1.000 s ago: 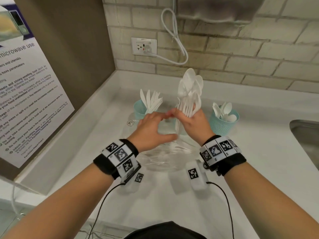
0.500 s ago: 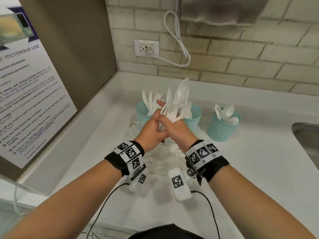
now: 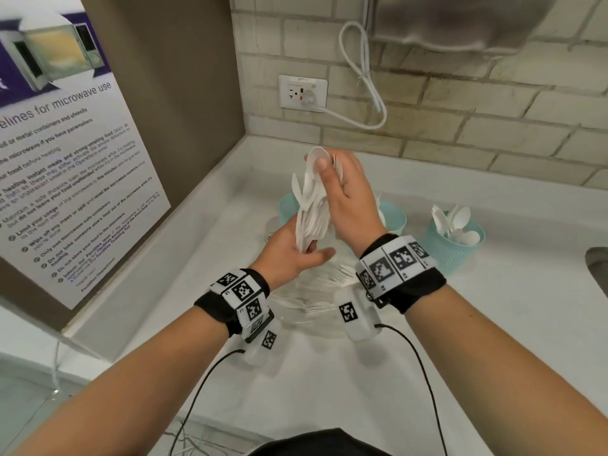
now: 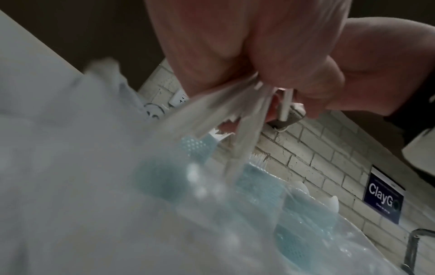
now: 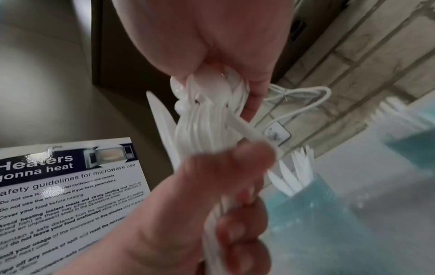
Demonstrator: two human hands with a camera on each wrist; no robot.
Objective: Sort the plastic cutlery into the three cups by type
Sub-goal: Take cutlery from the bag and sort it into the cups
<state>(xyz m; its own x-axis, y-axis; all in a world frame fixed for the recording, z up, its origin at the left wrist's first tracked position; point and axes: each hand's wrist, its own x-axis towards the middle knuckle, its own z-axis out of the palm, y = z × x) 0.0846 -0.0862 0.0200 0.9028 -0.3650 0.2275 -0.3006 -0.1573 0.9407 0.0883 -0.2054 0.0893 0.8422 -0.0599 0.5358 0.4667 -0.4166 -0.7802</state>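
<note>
Both hands hold one upright bundle of white plastic cutlery [image 3: 311,215], mostly spoons, above the counter. My right hand [image 3: 329,172] pinches the spoon bowls [image 5: 212,89] at the top, thumb in front. My left hand [image 3: 306,255] grips the handle ends [image 4: 247,104] from below. Three teal cups stand behind. The left cup [image 3: 285,205] holds knives [image 5: 299,173] and is partly hidden by the bundle. My right hand covers most of the middle cup [image 3: 394,217]. The right cup [image 3: 455,248] holds spoons.
A clear plastic container [image 3: 312,301] with more white cutlery lies under my wrists. A microwave notice [image 3: 65,179] covers the left wall. A socket and white cable [image 3: 362,77] hang on the brick wall behind. A sink edge [image 3: 597,268] shows at far right.
My right hand has slid from the bundle's base up to the spoon bowls. My left hand now grips the lower handle ends. The bundle has shifted left, in front of the knife cup.
</note>
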